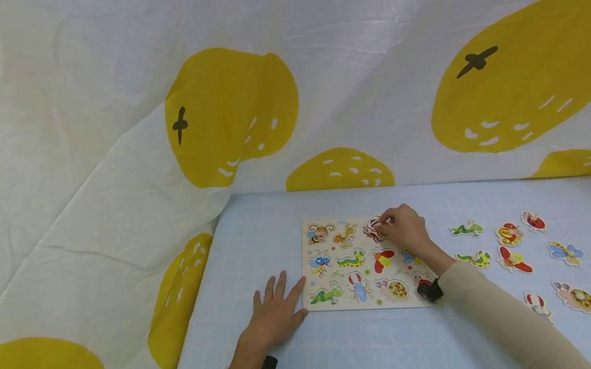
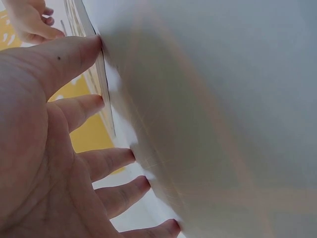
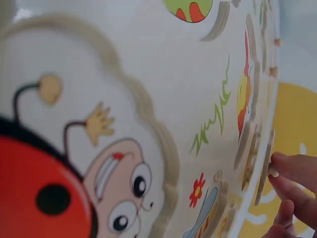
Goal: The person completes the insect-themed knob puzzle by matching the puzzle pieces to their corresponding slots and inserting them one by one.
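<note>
A pale wooden puzzle board with cartoon insect pictures lies flat on the table. My left hand rests beside it with fingers spread; in the left wrist view the thumb and index fingertip meet the board's edge. Over the board's top right part, my right hand pinches a thin puzzle piece by its small knob. That piece appears edge-on in the right wrist view, close over the board. A striped bug picture shows at the fingertips. The right forearm partly hides the board's right side.
Loose knobbed pieces lie to the right of the board, among them a green grasshopper, a ladybug, a caterpillar, a dragonfly and a snail. A fruit-patterned curtain hangs behind the table and on its left.
</note>
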The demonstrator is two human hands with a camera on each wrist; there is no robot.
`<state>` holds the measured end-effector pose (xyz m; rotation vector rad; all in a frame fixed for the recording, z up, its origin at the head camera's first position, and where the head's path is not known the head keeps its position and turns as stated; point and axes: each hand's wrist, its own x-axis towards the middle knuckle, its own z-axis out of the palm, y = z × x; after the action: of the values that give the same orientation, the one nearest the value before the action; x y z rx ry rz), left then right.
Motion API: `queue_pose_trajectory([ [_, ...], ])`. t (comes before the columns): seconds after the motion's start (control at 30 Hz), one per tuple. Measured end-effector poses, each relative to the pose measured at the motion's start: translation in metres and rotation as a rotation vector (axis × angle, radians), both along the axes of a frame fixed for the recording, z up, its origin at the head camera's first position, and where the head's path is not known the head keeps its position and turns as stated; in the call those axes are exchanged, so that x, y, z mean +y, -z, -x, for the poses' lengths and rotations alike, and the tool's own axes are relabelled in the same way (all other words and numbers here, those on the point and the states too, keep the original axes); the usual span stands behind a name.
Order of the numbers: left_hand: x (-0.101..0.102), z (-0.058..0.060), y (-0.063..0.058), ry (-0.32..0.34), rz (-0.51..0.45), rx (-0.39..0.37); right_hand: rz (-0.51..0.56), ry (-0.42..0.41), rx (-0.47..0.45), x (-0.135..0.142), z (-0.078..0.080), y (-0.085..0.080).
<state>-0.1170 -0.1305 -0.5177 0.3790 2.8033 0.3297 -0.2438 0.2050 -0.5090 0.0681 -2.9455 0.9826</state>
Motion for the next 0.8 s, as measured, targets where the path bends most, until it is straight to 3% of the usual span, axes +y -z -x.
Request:
queue_pose_trajectory([
  [0.8, 0.001, 0.0004, -0.0038, 0.001, -0.003, -0.018, -0.037, -0.043, -0.028, -0.0044, 0.002, 0.0078],
])
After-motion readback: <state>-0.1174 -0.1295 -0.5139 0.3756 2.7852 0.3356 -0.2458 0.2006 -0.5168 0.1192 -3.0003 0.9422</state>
